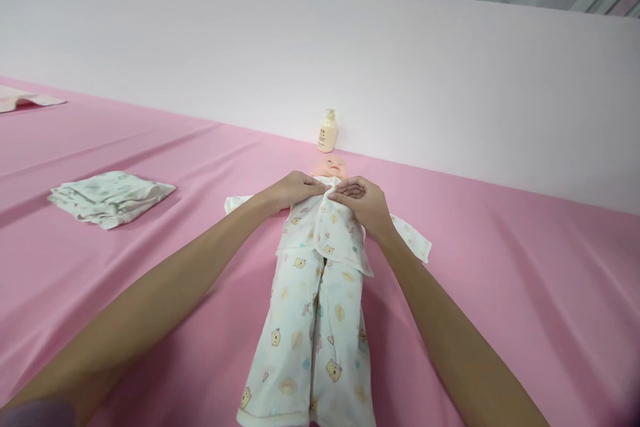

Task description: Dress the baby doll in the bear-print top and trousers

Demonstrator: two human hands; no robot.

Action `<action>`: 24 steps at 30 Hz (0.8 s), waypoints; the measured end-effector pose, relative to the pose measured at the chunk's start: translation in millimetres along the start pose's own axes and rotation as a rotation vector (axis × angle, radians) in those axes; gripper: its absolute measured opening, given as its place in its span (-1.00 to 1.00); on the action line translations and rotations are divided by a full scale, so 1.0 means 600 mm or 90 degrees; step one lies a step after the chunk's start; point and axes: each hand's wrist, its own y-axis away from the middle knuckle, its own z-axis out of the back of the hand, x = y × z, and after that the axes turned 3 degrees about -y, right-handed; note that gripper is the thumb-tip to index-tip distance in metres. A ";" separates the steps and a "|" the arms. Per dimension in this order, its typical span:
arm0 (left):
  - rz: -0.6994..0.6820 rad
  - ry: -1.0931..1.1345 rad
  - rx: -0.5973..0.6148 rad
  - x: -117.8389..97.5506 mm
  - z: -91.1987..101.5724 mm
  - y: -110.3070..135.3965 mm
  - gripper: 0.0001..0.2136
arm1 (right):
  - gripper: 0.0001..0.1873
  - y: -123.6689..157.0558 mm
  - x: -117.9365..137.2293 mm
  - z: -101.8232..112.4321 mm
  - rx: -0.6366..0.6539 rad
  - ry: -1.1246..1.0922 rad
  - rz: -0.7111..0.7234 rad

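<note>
A baby doll (332,165) lies on its back, dressed in a white patterned baby shirt (344,233) and matching trousers (343,340). Both of my hands are at the top of the shirt's front opening, just below the doll's chin. My left hand (299,188) pinches one side of the fabric near the collar. Opposite it, my right hand (364,203) pinches the overlapping front edge between thumb and fingers. Whatever fastener may sit between the fingertips is too small to make out. The shirt's sleeves stretch out to either side, partly behind my hands.
Beyond the doll's head a cream pump bottle (327,132) stands against the white wall (200,47). To the left lies a folded patterned cloth (113,195) on the pink sheet (190,153). A pale pink cloth (27,99) is at the far left edge.
</note>
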 end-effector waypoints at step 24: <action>-0.008 -0.012 0.024 -0.002 -0.006 0.005 -0.61 | -0.97 0.008 0.005 -0.017 -0.008 0.164 0.160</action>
